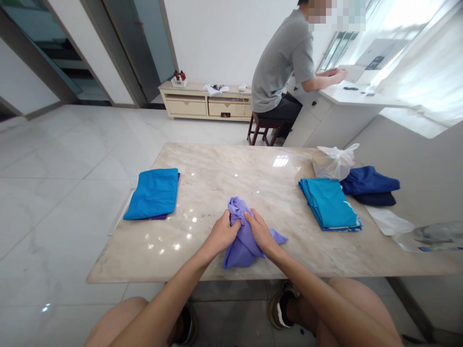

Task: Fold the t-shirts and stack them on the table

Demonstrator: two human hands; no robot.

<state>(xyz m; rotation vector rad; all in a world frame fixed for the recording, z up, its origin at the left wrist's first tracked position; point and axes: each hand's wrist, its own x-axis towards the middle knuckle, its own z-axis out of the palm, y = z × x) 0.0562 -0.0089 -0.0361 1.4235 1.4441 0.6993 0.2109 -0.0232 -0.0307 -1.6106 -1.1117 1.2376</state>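
A crumpled light purple cloth (246, 246) lies near the front edge of the marble-look table, its gathered upper end raised between my hands. My left hand (224, 232) pinches the gathered part from the left, thumb on top. From the right, my right hand (259, 231) grips the same bunched fabric, its thumb close to the other. One pointed corner of the cloth spreads out to the right beyond my right wrist. The fingertips under the fabric are hidden.
A folded blue cloth (154, 193) rests on the table (231, 164) at left, a purple one beneath it. To the right are folded teal cloths (327, 202), dark blue fabric (372, 182), a tied white plastic bag (334, 161) and clear plastic packaging (434, 236). A person (284, 62) sits beyond.
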